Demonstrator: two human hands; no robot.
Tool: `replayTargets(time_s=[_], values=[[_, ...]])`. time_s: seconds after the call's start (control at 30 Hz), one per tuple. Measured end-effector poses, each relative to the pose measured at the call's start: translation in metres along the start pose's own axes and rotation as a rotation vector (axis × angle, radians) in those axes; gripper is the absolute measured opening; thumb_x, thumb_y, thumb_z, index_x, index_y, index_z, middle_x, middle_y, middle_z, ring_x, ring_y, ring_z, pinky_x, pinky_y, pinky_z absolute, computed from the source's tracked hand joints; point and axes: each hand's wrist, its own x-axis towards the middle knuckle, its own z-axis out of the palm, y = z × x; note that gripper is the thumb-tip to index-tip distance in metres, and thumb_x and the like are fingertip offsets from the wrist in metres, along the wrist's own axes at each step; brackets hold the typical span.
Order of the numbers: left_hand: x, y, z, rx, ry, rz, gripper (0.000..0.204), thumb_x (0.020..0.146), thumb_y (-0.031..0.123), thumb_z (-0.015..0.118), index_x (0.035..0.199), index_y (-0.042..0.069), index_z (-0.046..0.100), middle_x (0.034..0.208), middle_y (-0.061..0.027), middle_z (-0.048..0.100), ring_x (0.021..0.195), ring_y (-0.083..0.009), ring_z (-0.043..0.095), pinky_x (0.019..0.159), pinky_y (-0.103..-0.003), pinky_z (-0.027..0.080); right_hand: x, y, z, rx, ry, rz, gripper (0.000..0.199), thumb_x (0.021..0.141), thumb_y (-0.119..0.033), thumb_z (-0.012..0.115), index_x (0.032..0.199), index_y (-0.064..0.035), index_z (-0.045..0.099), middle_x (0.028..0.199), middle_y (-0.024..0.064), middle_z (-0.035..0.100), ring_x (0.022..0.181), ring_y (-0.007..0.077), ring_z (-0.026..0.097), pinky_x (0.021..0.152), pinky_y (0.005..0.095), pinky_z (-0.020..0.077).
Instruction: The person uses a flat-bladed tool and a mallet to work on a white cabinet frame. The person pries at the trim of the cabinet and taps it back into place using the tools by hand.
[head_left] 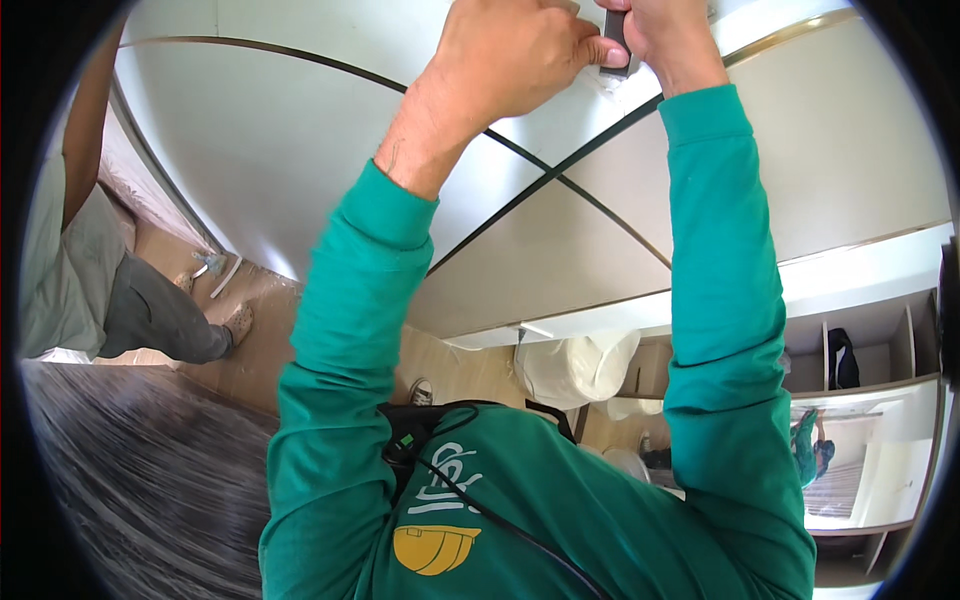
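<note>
Both my arms, in green sleeves, reach up to the top edge of the view, where my hands meet in front of pale glossy panels. A small dark rectangular block (617,42) is between them, its upper part cut off by the edge. My left hand (505,55) is closed, its thumb pressed against the block's lower end. My right hand (675,35) is closed at the block's other side, its fingertips partly out of view. Below the block, a whitish smear or piece of film shows on the pale panel (620,95). Dark seam strips (550,172) cross the panels under my hands.
At the far left stands another person in grey trousers (150,300). A dark surface under clear plastic film (160,480) fills the lower left. Behind me are a white wrapped bundle (580,370) on the wooden floor and open shelves (880,360).
</note>
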Motion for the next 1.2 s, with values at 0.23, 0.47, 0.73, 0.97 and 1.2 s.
replayTargets(time_s=[0.23,0.47,0.73,0.97,1.2], values=[[0.003,0.003,-0.006,0.008,-0.048,-0.005,0.039,0.099,0.04,0.063,0.081,0.01,0.079,0.081,-0.0099,0.074,0.076,-0.0265,0.067,0.08,-0.042,0.047,0.004,-0.003,0.001,0.018,-0.03,0.06,0.053,0.106,-0.06,0.048,0.087,-0.011,0.053,0.063,-0.0065,0.043,0.044,0.0019,0.031,0.035,0.0181,0.0267],[0.001,0.007,-0.003,-0.055,0.032,0.005,0.033,0.094,0.039,0.069,0.08,0.01,0.079,0.079,-0.0069,0.073,0.073,-0.0257,0.064,0.08,-0.042,0.044,-0.006,-0.004,0.002,-0.033,0.074,0.034,0.055,0.106,-0.061,0.047,0.091,-0.0091,0.055,0.064,-0.0063,0.044,0.044,0.0012,0.034,0.035,0.0168,0.0285],[0.0,0.012,-0.001,-0.019,-0.051,-0.042,0.036,0.097,0.037,0.067,0.098,0.002,0.076,0.095,-0.0113,0.074,0.091,-0.0254,0.067,0.086,-0.044,0.046,-0.019,-0.011,0.004,-0.078,0.045,0.037,0.055,0.105,-0.061,0.047,0.091,-0.0085,0.055,0.061,-0.0064,0.044,0.044,0.0004,0.034,0.034,0.0161,0.0285],[-0.003,-0.011,-0.005,-0.145,-0.11,0.052,0.035,0.101,0.04,0.061,0.092,0.011,0.078,0.078,-0.005,0.071,0.09,-0.028,0.065,0.096,-0.043,0.044,-0.026,-0.047,0.001,0.199,0.155,-0.301,0.054,0.105,-0.061,0.049,0.097,-0.0077,0.056,0.065,-0.0023,0.052,0.044,0.0024,0.041,0.037,0.0171,0.035],[0.052,-0.027,-0.019,-0.389,-0.733,-0.065,0.028,0.101,0.033,0.062,0.108,0.01,0.077,0.107,-0.0078,0.074,0.098,-0.0294,0.068,0.085,-0.037,0.054,-0.11,-0.05,-0.104,0.619,-0.062,-0.214,0.051,0.108,-0.058,0.042,0.107,-0.0062,0.044,0.084,0.0019,0.046,0.06,0.0084,0.04,0.055,0.0238,0.0352]])
